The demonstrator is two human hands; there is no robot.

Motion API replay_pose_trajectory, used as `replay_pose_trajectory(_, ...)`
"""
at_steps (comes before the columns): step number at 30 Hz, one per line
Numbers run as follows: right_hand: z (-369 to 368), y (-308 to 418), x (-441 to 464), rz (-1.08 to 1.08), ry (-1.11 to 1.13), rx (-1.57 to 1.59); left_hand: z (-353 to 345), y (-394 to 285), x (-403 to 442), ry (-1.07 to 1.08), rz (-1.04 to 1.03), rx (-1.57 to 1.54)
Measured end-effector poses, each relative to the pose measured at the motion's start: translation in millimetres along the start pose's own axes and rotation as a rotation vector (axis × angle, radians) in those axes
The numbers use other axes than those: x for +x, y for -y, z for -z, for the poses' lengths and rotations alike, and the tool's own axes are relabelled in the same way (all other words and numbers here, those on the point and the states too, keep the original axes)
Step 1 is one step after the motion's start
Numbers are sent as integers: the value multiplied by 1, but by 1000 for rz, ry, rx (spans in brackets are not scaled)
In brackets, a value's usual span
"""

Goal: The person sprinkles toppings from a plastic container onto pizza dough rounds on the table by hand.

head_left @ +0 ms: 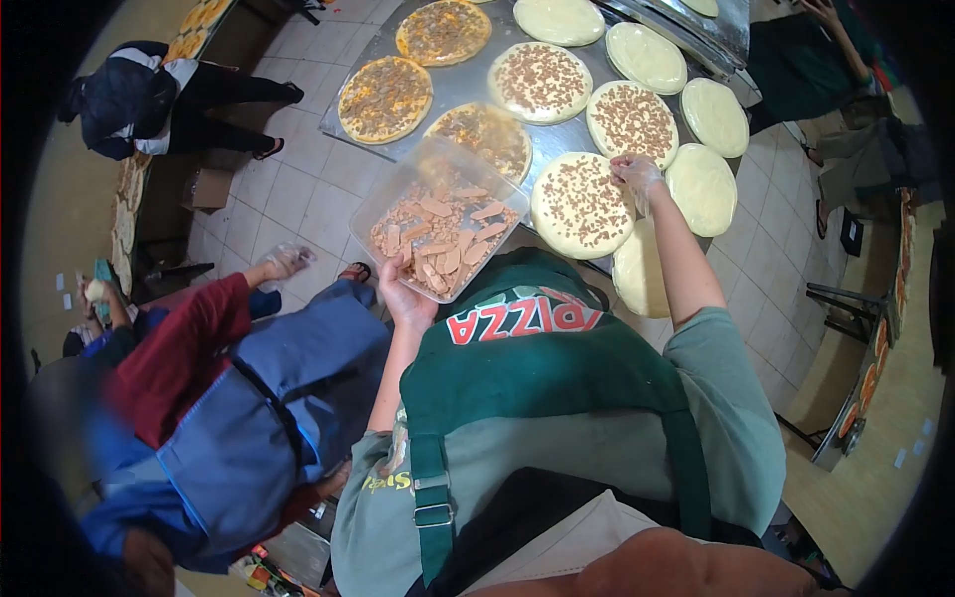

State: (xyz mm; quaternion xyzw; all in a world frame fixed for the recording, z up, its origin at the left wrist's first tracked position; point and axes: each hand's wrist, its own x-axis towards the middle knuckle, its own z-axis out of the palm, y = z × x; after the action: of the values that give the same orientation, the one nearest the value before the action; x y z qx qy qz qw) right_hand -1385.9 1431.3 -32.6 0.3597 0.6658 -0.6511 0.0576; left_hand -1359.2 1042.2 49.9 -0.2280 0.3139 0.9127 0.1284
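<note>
My left hand (408, 301) grips the near edge of a clear plastic container (423, 169), with fingers closed around its rim. Inside lie pinkish-brown slices and small diced pieces (460, 237), which look like processed meat. My right hand (639, 177), in a clear plastic glove, is over the right edge of a round pizza base (580, 211) scattered with diced bits. Its fingers are bunched together and point down; what they hold is too small to make out. Two more bases with the same bits, a far one (540, 82) and a right one (633, 121), lie close by.
Pizzas with orange and brown topping (386, 99) lie on the metal table (343, 111) at left. Several plain bases (714, 117) line its right side. A co-worker in a blue apron (269, 418) stands close on my left, one gloved hand (286, 262) extended.
</note>
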Motion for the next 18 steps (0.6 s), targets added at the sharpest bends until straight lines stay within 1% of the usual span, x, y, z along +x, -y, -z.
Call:
replay_pose_trajectory(2, 1, -4, 24, 59, 47, -384, 4, 3, -2, -7, -11, -3)
replay_pose_trajectory(6, -3, 5, 37, 33, 140, -473, 5, 3, -6, -22, -30, -19)
replay_pose_trajectory(8, -3, 11, 42, -91, 194, -429, 5, 2, -10, -40, -45, -18)
replay_pose_trajectory(9, -6, 16, 40, -90, 198, -433, 4, 1, -11, -34, -61, -28)
replay_pose_trajectory(11, -13, 28, 37, -5, 288, -765, 4, 2, -13, -36, -79, -41)
replay_pose_trajectory(12, -18, 34, 33, -5, 292, -770, 7, 1, -12, -36, -67, -65)
replay_pose_trajectory(14, -28, 41, 24, 222, 302, -1009, 12, 3, -11, -42, -59, -93)
replay_pose_trajectory(17, -42, 42, 35, 233, 342, -1065, 14, 6, -11, -43, -112, -89)
replay_pose_trajectory(18, -48, 46, 33, 331, 346, -1153, 13, 6, -12, -61, -118, -93)
